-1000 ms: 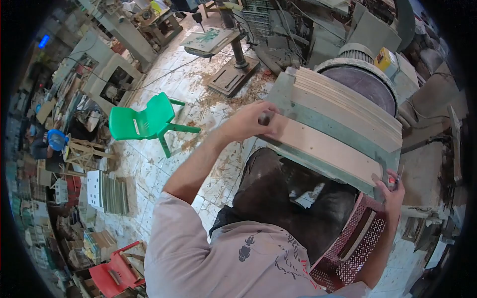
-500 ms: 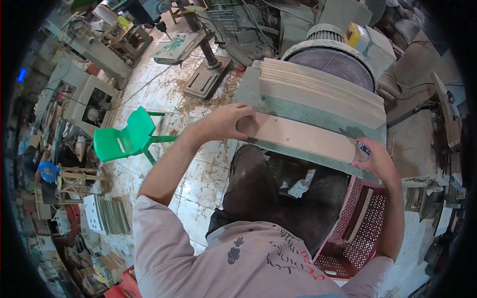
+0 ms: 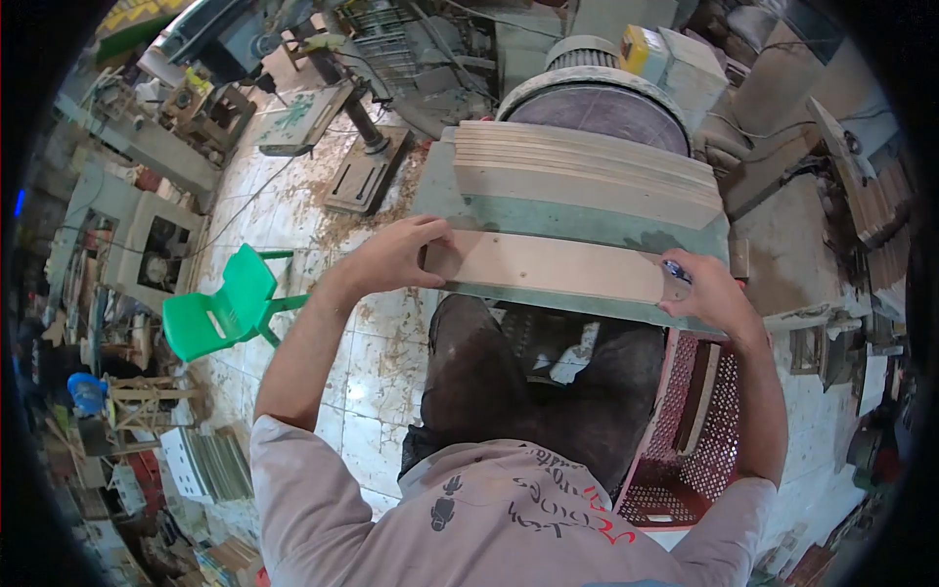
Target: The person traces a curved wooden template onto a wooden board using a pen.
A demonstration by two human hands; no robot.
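Observation:
A light wooden board (image 3: 553, 267) with small dark holes lies across the green worktop (image 3: 577, 211) in front of me. My left hand (image 3: 409, 252) is closed around its left end, thumb on the near side and fingers on the far side. At the opposite end my right hand (image 3: 712, 292) grips the board. A small blue, pen-like object (image 3: 675, 270) is also tucked in the right hand; its exact kind is hard to make out. Behind the board, a row of similar wooden boards (image 3: 587, 182) stands stacked together on the worktop.
Beyond the worktop is a machine with a large round disc (image 3: 597, 115). A red perforated crate (image 3: 685, 479) with a wooden piece inside stands by my right leg. To the left are a green plastic chair (image 3: 220, 311) and a drill press (image 3: 367, 171) on the dusty tiled floor.
The view has swung slightly, so the worktop, board and machine appear farther left. Both hands keep their hold on the board's ends.

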